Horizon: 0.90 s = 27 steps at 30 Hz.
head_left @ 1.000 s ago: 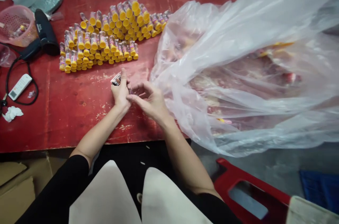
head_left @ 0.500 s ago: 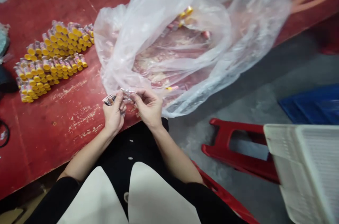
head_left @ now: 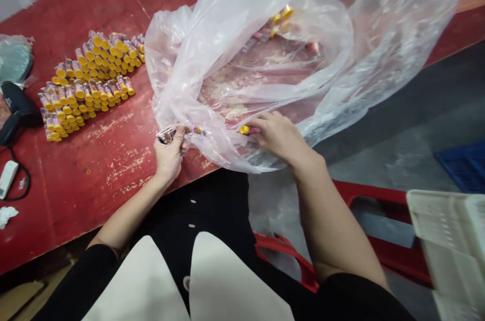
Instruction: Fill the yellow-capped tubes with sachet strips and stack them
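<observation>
My left hand [head_left: 169, 152] is closed on some printed clear wrappers [head_left: 166, 135], near the table's front edge. My right hand [head_left: 278, 136] has its fingers round a small tube with a yellow cap [head_left: 245, 130], over the near side of a large clear plastic bag [head_left: 223, 23]. Between the hands, a small piece with yellow and purple on it [head_left: 197, 130] lies by the left fingertips. More yellow-capped tubes [head_left: 282, 15] show at the far part of the bag. Stacked rows of yellow-capped tubes [head_left: 87, 93] are on the left of the red table.
On the red table [head_left: 68, 174] at the left are a black device [head_left: 20, 108], a white object with a black cable [head_left: 8, 179], a crumpled tissue [head_left: 6, 216] and a bagged teal item [head_left: 15, 58]. A red stool [head_left: 394, 230] and a pale crate [head_left: 443, 250] stand right.
My right hand has left my left hand's side and moved right, to the yellow-capped tube at the bag. The left hand still holds the wrappers. The view has shifted a little.
</observation>
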Each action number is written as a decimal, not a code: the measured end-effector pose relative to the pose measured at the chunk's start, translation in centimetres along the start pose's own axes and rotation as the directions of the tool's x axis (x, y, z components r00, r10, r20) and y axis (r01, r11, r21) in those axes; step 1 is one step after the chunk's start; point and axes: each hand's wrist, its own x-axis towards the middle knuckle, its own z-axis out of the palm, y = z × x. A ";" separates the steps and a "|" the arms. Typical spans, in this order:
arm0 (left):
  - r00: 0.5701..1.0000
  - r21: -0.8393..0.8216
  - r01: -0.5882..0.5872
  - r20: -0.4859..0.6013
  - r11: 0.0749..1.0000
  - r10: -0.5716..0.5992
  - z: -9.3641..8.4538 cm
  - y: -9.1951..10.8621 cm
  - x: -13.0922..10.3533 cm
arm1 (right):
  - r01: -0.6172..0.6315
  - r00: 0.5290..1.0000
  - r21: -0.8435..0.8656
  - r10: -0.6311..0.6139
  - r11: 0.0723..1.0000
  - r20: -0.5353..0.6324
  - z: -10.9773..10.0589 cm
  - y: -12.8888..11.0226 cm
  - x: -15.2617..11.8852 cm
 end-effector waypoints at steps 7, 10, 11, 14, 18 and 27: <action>0.998 -0.022 0.035 -0.047 0.999 -0.036 -0.2 0.4 0.1 | 0.084 0.890 0.789 0.310 0.609 -0.335 -3.5 -7.4 -3.2; 0.999 -0.008 0.036 -0.026 0.999 -0.036 -0.3 0.6 0.0 | 0.196 0.881 0.906 0.339 0.375 -0.331 -3.2 -11.2 -3.5; 0.999 -0.004 0.042 -0.021 0.999 -0.042 -0.3 0.6 0.0 | 0.225 0.876 0.912 0.340 0.342 -0.343 -2.8 -12.1 -3.4; 0.997 -0.006 0.077 -0.005 0.997 -0.077 -0.3 0.9 -0.3 | 0.274 0.866 0.924 0.350 0.266 -0.358 -1.4 -13.5 -2.8; 0.992 -0.035 0.119 0.050 0.992 -0.117 -0.6 1.2 -0.4 | 0.281 0.847 0.928 0.392 0.246 -0.360 -0.3 -13.9 -2.1; 0.972 -0.029 0.188 0.151 0.982 -0.181 -1.1 1.0 -0.3 | 0.265 0.800 0.926 0.475 0.268 -0.367 0.1 -14.6 -2.3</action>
